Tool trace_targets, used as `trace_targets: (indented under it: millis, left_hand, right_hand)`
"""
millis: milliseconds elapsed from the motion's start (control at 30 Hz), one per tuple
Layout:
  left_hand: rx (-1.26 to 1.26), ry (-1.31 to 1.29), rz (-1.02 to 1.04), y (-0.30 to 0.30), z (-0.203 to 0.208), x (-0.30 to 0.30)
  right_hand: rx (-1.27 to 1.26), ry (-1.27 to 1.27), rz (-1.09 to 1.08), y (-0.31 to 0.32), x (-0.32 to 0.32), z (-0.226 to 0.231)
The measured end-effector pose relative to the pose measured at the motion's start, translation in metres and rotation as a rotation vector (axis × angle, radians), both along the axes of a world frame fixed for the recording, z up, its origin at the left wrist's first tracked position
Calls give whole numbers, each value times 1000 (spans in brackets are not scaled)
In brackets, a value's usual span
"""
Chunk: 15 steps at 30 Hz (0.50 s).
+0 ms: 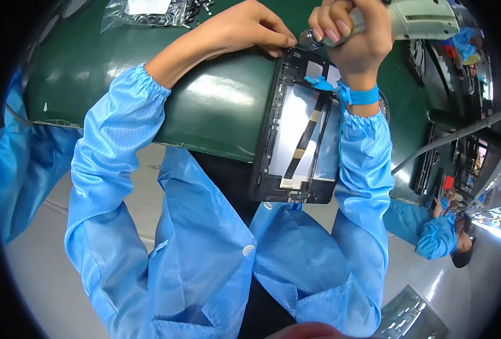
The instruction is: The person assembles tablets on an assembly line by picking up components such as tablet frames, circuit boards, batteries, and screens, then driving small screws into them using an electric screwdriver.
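A tablet with its inside bare overhangs the near edge of the green table. Silvery panels, dark ribbon cables and a black frame show in it. At its far left corner my left hand is closed, thumb and fingertips pinched together; what lies between them is too small to make out. My right hand is wrapped round a pale grey power tool. The tool's metal nose points left, close to my left fingertips; its exact tip is unclear. A blue wrist strap circles my right wrist.
On the green table, a clear bag of small metal parts lies at the far left, some parts loose beside it. A grey cable or tube crosses at right. Another person in blue works further right; blue cloth hangs at left.
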<state>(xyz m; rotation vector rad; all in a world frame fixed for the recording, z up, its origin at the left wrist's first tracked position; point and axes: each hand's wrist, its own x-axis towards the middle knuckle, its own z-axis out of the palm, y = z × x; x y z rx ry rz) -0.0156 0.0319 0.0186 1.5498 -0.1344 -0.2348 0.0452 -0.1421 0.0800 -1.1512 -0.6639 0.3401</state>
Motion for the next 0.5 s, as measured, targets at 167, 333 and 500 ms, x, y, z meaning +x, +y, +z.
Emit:
trace_targets:
  millis: [167, 333, 500]
  left_hand:
    - [-44, 4, -14, 4, -4, -1]
    - [-78, -60, -39, 8, -12, -1]
    - [-93, -46, -26, 10, -16, -2]
  right_hand:
    - [711, 473, 530, 18, 9, -26]
    - [769, 635, 538, 20, 4, -34]
    - [777, 721, 501, 23, -1, -31]
